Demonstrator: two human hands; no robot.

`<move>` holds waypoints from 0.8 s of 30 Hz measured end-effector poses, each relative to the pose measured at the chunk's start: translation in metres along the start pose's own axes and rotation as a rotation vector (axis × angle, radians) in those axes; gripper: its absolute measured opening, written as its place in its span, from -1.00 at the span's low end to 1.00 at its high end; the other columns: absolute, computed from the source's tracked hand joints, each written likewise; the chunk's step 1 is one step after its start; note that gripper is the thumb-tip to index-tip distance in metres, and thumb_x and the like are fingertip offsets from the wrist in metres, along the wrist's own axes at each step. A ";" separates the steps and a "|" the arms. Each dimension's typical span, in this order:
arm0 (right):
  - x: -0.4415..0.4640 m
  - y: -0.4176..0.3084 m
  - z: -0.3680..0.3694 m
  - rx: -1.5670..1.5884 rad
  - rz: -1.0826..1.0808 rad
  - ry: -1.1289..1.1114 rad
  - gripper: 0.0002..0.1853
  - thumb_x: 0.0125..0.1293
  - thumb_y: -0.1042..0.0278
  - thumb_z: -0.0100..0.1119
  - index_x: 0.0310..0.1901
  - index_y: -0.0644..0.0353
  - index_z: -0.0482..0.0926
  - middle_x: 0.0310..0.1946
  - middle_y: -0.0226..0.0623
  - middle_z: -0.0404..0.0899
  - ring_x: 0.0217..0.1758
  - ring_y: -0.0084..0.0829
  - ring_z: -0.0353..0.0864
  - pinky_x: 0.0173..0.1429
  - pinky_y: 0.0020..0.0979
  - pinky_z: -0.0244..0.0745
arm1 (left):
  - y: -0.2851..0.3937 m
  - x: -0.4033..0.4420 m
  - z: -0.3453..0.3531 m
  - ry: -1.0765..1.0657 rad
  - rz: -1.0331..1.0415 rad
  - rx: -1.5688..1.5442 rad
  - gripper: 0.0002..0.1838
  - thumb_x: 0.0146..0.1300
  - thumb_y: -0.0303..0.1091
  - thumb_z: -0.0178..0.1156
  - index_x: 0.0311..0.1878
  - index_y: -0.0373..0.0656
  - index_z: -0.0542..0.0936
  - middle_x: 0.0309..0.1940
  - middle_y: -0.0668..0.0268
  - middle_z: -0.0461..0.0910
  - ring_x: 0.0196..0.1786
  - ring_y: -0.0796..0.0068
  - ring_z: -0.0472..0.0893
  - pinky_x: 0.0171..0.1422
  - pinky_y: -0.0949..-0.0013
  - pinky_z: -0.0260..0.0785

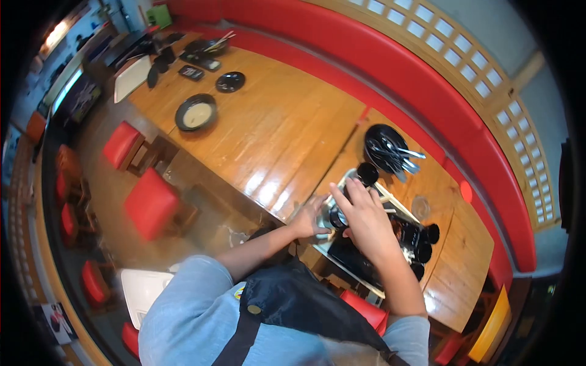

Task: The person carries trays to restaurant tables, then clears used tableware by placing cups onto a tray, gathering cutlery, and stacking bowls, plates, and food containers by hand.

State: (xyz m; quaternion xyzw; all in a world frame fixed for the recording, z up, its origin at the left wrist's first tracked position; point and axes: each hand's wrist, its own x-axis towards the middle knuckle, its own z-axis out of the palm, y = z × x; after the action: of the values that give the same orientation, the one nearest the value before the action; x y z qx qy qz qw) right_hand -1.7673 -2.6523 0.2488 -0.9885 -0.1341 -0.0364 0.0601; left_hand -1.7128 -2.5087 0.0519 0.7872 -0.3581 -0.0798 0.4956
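Observation:
At the near end of a pale-rimmed tray, my left hand curves with thumb and fingers round the tray's end. My right hand reaches over the tray, its fingers bent down around a dark cup between my two hands. Part of that cup is hidden by the fingers. Just beyond my right fingertips stands another black cup. Black dishes fill the tray, and several black cups cluster at its right side.
Behind the tray sits a black bowl holding spoons and other cutlery. A clear glass dish is to its right. Further left on the wooden table are a black bowl with pale contents and a black plate. A red bench runs behind.

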 end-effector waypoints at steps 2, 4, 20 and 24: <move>-0.004 -0.015 -0.015 0.214 -0.022 0.128 -0.35 -0.18 0.53 0.31 0.08 0.22 0.38 -0.03 -0.09 0.45 0.04 -0.18 0.44 0.01 -0.26 0.36 | -0.023 -0.012 -0.018 -0.019 -0.085 0.022 -0.10 -0.24 -0.15 0.41 0.21 -0.22 0.24 -0.09 0.06 0.47 0.00 0.09 0.46 0.09 0.23 0.27; -0.008 -0.037 -0.023 0.374 0.013 0.210 -0.71 -0.07 0.52 0.26 -0.21 0.25 0.54 -0.35 -0.18 0.57 -0.29 -0.25 0.56 -0.25 -0.37 0.40 | -0.046 -0.026 -0.047 0.058 -0.099 -0.060 -0.40 -0.08 -0.20 0.34 0.06 -0.22 0.44 -0.36 0.16 0.56 -0.28 0.30 0.55 -0.21 0.37 0.37; 0.390 -0.130 0.272 1.545 0.591 -0.133 -0.55 0.33 0.05 -0.12 0.12 0.17 0.27 -0.22 -0.24 0.49 -0.41 -0.48 0.53 -0.42 -0.46 0.48 | -0.274 0.042 -0.485 0.711 -0.714 -0.223 -0.49 0.31 0.00 -0.24 0.07 -0.22 0.38 -0.01 0.18 0.44 0.07 0.36 0.42 0.04 0.34 0.29; 0.451 -0.147 0.265 1.810 0.766 -0.350 -0.32 0.23 -0.24 -0.17 0.22 0.12 0.14 -0.06 -0.16 0.45 -0.21 -0.24 0.57 -0.32 -0.30 0.56 | -0.273 0.061 -0.501 0.186 -1.070 -0.715 -0.09 0.15 0.45 -0.45 0.33 -0.13 0.10 0.23 0.17 0.27 0.24 0.29 0.30 0.22 0.22 0.22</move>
State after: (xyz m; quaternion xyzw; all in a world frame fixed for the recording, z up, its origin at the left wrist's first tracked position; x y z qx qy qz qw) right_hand -1.3587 -2.3600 0.0424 -0.5385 0.2094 0.2474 0.7778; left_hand -1.2948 -2.1165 0.0858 0.6468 0.1768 -0.3615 0.6478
